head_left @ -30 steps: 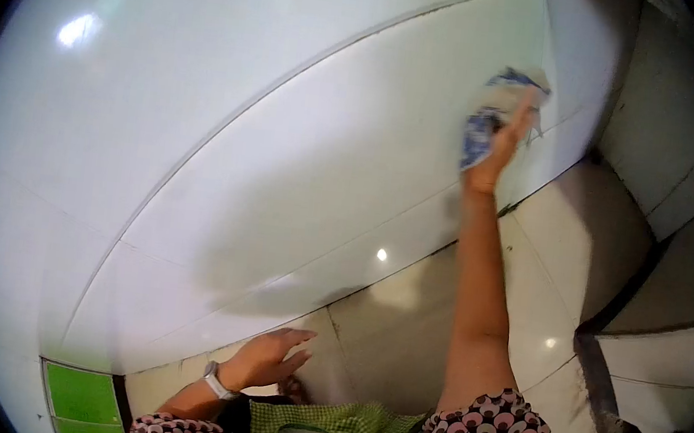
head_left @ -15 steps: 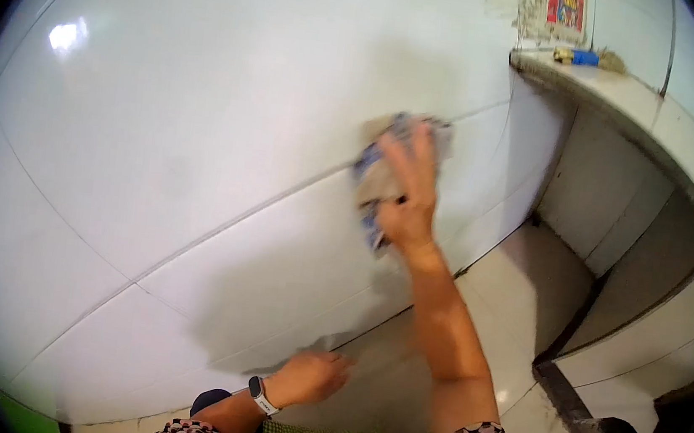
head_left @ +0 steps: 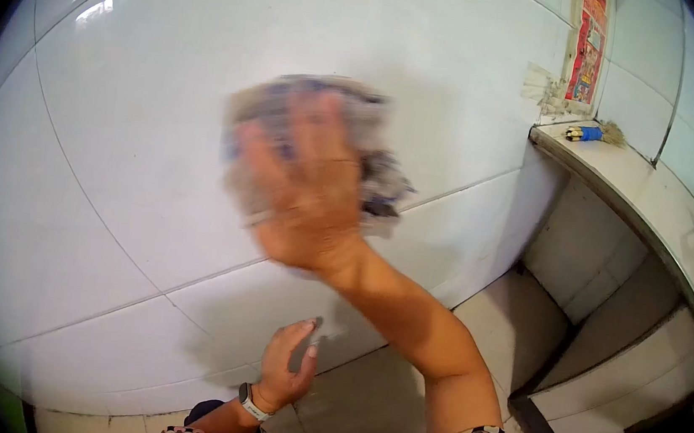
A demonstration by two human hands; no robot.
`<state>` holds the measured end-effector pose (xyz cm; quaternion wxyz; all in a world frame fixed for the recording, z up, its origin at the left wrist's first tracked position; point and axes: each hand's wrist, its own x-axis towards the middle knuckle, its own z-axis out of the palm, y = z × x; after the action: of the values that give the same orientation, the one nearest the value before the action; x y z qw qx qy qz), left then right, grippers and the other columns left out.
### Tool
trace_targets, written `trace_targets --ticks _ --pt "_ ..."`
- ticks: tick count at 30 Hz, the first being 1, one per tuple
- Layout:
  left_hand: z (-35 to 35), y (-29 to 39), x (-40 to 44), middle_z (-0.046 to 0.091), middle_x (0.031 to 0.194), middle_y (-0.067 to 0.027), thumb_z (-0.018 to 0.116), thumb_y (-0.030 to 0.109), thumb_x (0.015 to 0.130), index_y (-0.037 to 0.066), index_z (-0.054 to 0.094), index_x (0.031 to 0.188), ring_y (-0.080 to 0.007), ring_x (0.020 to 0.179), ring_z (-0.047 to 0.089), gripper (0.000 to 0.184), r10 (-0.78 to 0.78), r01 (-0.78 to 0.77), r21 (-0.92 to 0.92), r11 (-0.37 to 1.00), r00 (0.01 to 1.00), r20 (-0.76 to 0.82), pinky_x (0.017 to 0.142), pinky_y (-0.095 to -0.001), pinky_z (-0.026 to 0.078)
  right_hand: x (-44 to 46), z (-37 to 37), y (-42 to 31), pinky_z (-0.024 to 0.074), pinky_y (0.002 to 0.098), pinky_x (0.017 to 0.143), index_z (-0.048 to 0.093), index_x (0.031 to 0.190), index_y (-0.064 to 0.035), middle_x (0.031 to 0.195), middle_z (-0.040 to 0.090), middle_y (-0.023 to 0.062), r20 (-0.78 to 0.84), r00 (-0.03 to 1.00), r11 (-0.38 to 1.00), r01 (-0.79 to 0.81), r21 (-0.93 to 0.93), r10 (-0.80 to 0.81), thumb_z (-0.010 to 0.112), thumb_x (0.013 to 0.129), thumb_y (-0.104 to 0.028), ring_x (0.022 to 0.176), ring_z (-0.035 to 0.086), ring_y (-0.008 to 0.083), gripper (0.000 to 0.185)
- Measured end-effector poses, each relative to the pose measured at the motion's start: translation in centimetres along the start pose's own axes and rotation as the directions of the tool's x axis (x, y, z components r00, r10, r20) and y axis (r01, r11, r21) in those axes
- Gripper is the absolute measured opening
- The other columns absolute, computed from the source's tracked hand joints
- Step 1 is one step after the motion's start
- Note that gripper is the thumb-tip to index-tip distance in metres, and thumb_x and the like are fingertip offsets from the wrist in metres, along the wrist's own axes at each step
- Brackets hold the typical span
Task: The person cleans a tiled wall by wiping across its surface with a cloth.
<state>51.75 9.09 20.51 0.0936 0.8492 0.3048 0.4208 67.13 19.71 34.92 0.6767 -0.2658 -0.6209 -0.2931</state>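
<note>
My right hand (head_left: 310,204) presses a crumpled, patterned cleaning cloth (head_left: 384,182) against the white tiled wall (head_left: 152,221). Its fingers are spread over the cloth, and both are smeared by motion. The cloth shows grey, beige and dark blue patches and sticks out around the fingers. Lower down, my left hand (head_left: 287,367) is held in front of the wall's bottom part, thumb and fingers apart, with nothing between them. A watch with a white band (head_left: 251,401) sits on the left wrist.
A tiled ledge (head_left: 631,166) with a dark edge curves along the right, over an open recess. On it lies a small straw brush with a blue binding (head_left: 592,134). A red printed poster (head_left: 588,52) is stuck to the wall above. Tiled floor (head_left: 362,396) lies below.
My right hand has moved left with the cloth, which is spread wider now. My left hand has turned upward, its fingers parted. The view has shifted slightly.
</note>
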Motion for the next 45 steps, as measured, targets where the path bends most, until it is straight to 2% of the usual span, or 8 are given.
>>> trace_targets --ticks 7,16,19,29,35,38,43,45 --pt "1.8 -0.8 -0.6 0.061 0.107 -0.0181 0.058 -0.001 0.079 -0.001 0.053 0.114 -0.0325 0.096 0.060 0.035 -0.020 0.020 0.002 1.000 0.999 0.027 0.085 -0.0363 0.047 8.9 3.7 -2.0 0.0174 0.0629 0.105 0.054 0.121 -0.0190 0.137 0.037 0.0174 -0.050 0.930 0.898 0.366 0.243 -0.365 0.065 0.067 -0.035 0.125 0.036 0.0386 0.057" --pt "1.2 -2.1 -1.0 0.063 0.102 -0.0169 0.056 -0.002 0.082 0.000 0.054 0.113 -0.0260 0.089 0.063 0.030 -0.040 0.039 0.006 0.999 0.996 0.074 0.078 -0.0341 0.050 3.2 -6.3 16.2 0.0258 0.0449 0.106 0.035 0.135 -0.0041 0.130 0.042 0.0210 -0.346 0.925 0.886 -0.288 -0.364 0.158 0.042 0.077 -0.009 0.121 0.036 0.0416 0.059" --pt "1.7 -1.7 -0.6 0.063 0.102 -0.0169 0.056 -0.002 0.082 0.000 0.056 0.110 -0.0275 0.089 0.063 0.028 -0.024 0.024 0.002 1.000 0.996 0.091 0.078 -0.0342 0.050 -2.4 -9.9 19.9 0.0248 0.0446 0.107 0.033 0.135 -0.0055 0.136 0.035 0.0251 -0.356 0.727 0.785 -0.619 0.028 0.587 0.043 0.076 -0.010 0.128 0.031 0.0417 0.060" --pt "2.3 -1.8 -0.7 0.062 0.108 -0.0146 0.060 -0.003 0.076 0.003 0.058 0.108 -0.0310 0.095 0.061 0.033 0.007 -0.005 -0.008 1.000 0.960 0.282 0.081 -0.0362 0.050 -18.1 -13.6 15.3 0.0215 0.0327 0.109 0.022 0.143 -0.0070 0.144 0.029 0.0195 -0.219 0.143 0.157 -0.987 0.046 0.965 0.037 0.083 -0.005 0.131 0.031 0.0294 0.063" --pt "4.0 -1.3 -2.7 0.060 0.114 -0.0113 0.061 -0.003 0.077 0.006 0.057 0.111 -0.0291 0.100 0.059 0.035 0.010 -0.011 0.001 1.000 0.956 0.292 0.082 -0.0363 0.050 -11.2 -13.1 12.5 0.0132 0.0384 0.112 0.023 0.142 -0.0028 0.147 0.025 0.0158 -0.128 0.611 0.624 -0.758 0.188 0.781 0.034 0.075 0.000 0.136 0.020 0.0296 0.068" --pt "4.8 -1.4 -3.2 0.059 0.115 -0.0112 0.061 -0.002 0.078 0.006 0.056 0.111 -0.0287 0.099 0.059 0.035 0.000 0.020 -0.068 0.997 0.959 0.282 0.081 -0.0364 0.050 -6.1 -10.3 9.3 0.0074 0.0439 0.112 0.024 0.140 0.0038 0.145 0.025 0.0202 0.021 0.924 0.910 -0.371 -0.185 0.381 0.039 0.070 -0.001 0.136 0.016 0.0378 0.072" --pt "4.4 -1.2 -2.6 0.060 0.111 -0.0147 0.057 -0.004 0.079 0.006 0.051 0.119 -0.0298 0.093 0.061 0.041 0.061 -0.044 -0.112 0.993 0.986 0.157 0.076 -0.0378 0.051 -1.7 -5.0 0.2 0.0162 0.0565 0.106 0.038 0.136 -0.0018 0.141 0.025 0.0310 0.197 0.979 0.998 0.055 -0.030 -0.048 0.057 0.066 -0.015 0.133 0.017 0.0486 0.073" --pt "3.1 -0.3 -1.8 0.058 0.112 -0.0164 0.056 -0.004 0.080 0.004 0.051 0.118 -0.0316 0.095 0.059 0.039 0.106 -0.097 -0.127 0.987 0.992 0.066 0.079 -0.0380 0.049 -1.6 -3.7 -3.1 0.0229 0.0605 0.102 0.044 0.134 -0.0228 0.147 0.025 0.0168 0.394 0.911 0.992 0.089 0.094 -0.119 0.069 0.059 -0.022 0.135 0.018 0.0434 0.079"
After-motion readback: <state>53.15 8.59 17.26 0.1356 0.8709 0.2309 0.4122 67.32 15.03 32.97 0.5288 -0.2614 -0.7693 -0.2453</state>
